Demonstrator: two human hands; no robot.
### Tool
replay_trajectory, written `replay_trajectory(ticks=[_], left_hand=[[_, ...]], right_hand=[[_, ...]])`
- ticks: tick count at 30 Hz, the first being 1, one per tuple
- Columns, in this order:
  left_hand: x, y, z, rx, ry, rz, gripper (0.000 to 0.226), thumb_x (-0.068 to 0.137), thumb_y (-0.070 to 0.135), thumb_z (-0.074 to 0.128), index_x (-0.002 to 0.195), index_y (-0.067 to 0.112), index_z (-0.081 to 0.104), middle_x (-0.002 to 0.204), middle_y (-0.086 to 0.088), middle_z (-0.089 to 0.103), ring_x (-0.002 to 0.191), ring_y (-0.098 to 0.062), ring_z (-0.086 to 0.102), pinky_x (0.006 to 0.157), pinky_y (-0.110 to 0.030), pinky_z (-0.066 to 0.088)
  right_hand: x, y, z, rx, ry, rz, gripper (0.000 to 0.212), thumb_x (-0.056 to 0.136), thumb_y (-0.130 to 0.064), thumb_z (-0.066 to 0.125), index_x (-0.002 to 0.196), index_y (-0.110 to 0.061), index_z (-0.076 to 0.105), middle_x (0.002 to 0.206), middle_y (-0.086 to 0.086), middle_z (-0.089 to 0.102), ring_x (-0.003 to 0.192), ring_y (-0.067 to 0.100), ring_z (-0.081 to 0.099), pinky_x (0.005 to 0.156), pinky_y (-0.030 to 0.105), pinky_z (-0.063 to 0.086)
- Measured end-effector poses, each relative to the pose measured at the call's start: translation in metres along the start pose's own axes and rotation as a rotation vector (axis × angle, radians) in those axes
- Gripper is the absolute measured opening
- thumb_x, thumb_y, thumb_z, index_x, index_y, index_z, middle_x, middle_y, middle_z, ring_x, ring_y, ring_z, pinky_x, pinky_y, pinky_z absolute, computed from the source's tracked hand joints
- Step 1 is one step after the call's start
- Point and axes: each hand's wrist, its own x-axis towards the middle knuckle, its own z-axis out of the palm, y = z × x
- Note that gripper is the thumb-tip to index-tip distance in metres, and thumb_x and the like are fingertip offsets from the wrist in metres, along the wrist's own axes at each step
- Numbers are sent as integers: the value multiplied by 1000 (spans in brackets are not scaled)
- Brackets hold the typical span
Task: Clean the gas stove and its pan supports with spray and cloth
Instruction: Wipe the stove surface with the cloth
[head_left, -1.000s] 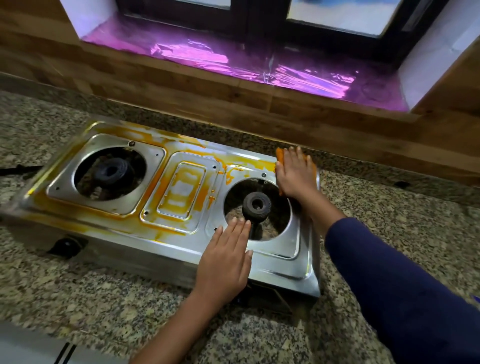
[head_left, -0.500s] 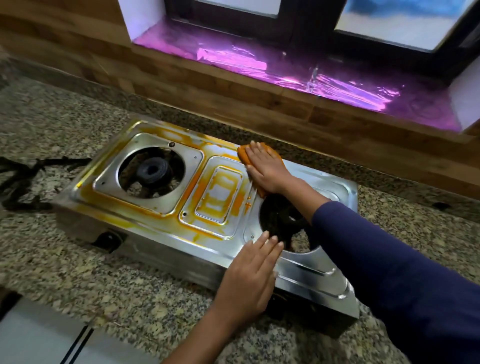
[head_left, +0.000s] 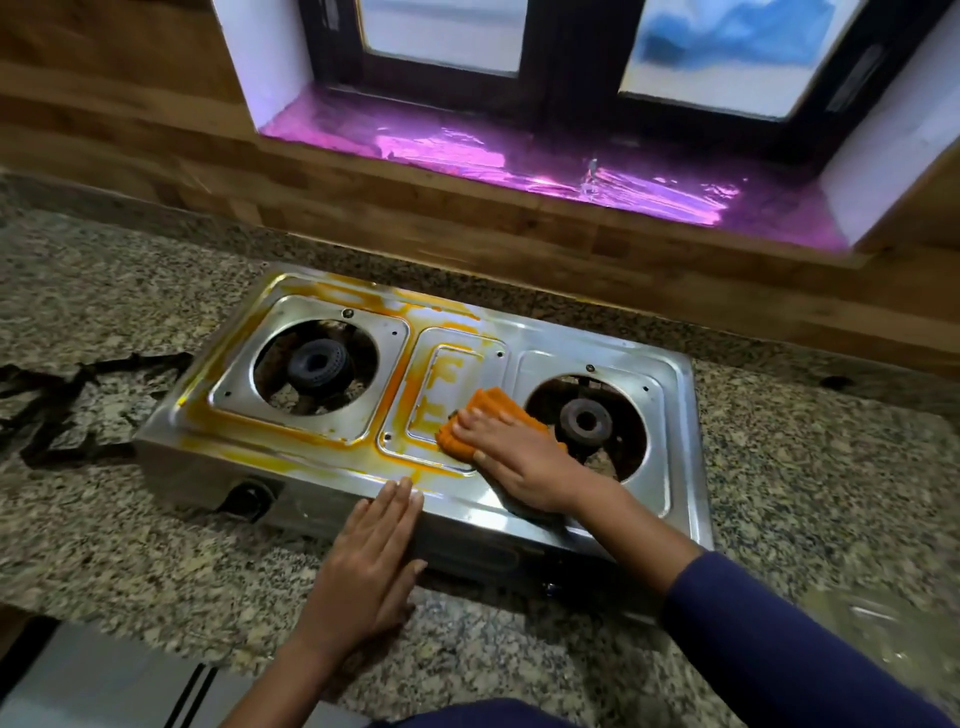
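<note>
A steel two-burner gas stove sits on the granite counter, its left half and middle panel streaked with orange-yellow residue; the right half looks wiped. Both burners are bare, with no pan supports on them. My right hand presses an orange cloth flat on the middle panel, just left of the right burner. Fingers straight, my left hand lies flat on the stove's front edge. No spray bottle is in view.
Black pan supports lie on the granite counter left of the stove. A wooden backsplash and a window sill lined with purple foil run behind. A black knob sticks out of the stove's front.
My right hand has slid the cloth from the stove's back right corner leftward, then forward onto the middle panel. Orange residue at the back centre is gone. My left hand shifted left along the front edge.
</note>
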Motion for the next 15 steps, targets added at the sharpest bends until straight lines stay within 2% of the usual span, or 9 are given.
replay_trajectory(ticks=[3, 7, 10, 13, 15], left_hand=[[-2, -16, -7, 24, 23, -60, 60, 101, 41, 34, 148, 4, 35, 159, -12, 28, 148, -26, 23, 119, -45, 20], [-2, -24, -8, 17, 19, -15, 60, 99, 40, 38, 148, 5, 35, 159, -10, 27, 148, -25, 24, 116, -46, 25], [-2, -28, -10, 0, 14, 8, 60, 99, 38, 41, 150, 7, 32, 160, -8, 24, 148, -24, 23, 116, -46, 26], [-3, -34, -15, -3, 10, 31, 61, 99, 37, 43, 151, 8, 31, 160, -8, 24, 148, -23, 21, 117, -44, 25], [-4, -40, -19, 0, 13, 39, 60, 100, 37, 43, 151, 8, 31, 160, -8, 25, 148, -23, 21, 117, -42, 25]], right_hand=[[-7, -14, 9, -26, 9, 19, 51, 104, -34, 30, 153, -19, 29, 161, 1, 22, 150, 13, 12, 123, 34, 7], [6, -32, 15, -96, 12, 100, 54, 105, -34, 26, 156, -18, 16, 163, 3, 11, 151, 14, 2, 123, 33, -1], [46, -38, 19, -105, 108, 387, 57, 106, -35, 23, 157, -15, 6, 165, 6, 0, 151, 19, -5, 121, 35, -8], [97, -27, 12, -91, 252, 723, 60, 104, -34, 25, 156, -9, 6, 164, 11, -1, 151, 25, -6, 119, 41, -8], [124, -14, 0, -64, 286, 840, 62, 104, -35, 26, 155, -6, 5, 164, 13, -2, 151, 28, -7, 119, 44, -7]])
